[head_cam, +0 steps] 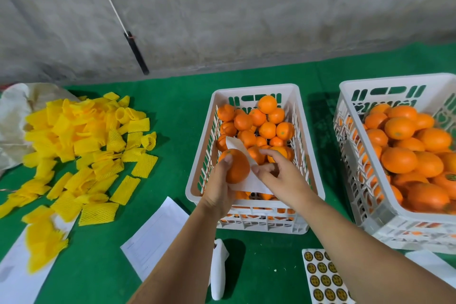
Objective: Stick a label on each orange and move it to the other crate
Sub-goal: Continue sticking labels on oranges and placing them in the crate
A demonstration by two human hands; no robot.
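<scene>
The orange (236, 167) sits gripped in the left hand (219, 192) above the near end of the middle crate (249, 224), held up so its skin faces the right hand (278, 177), whose fingers pinch a white backing sheet (249, 180) against it, likely to transfer a label. Right of the grip waits the fuller crate (385, 227); below it lies a sticker sheet (323, 279).

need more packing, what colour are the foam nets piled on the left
Yellow: the foam nets lie heaped on green cloth, clearest in the head view.

right crate (345, 89) cropped; label sheet (320, 279) cropped
</scene>
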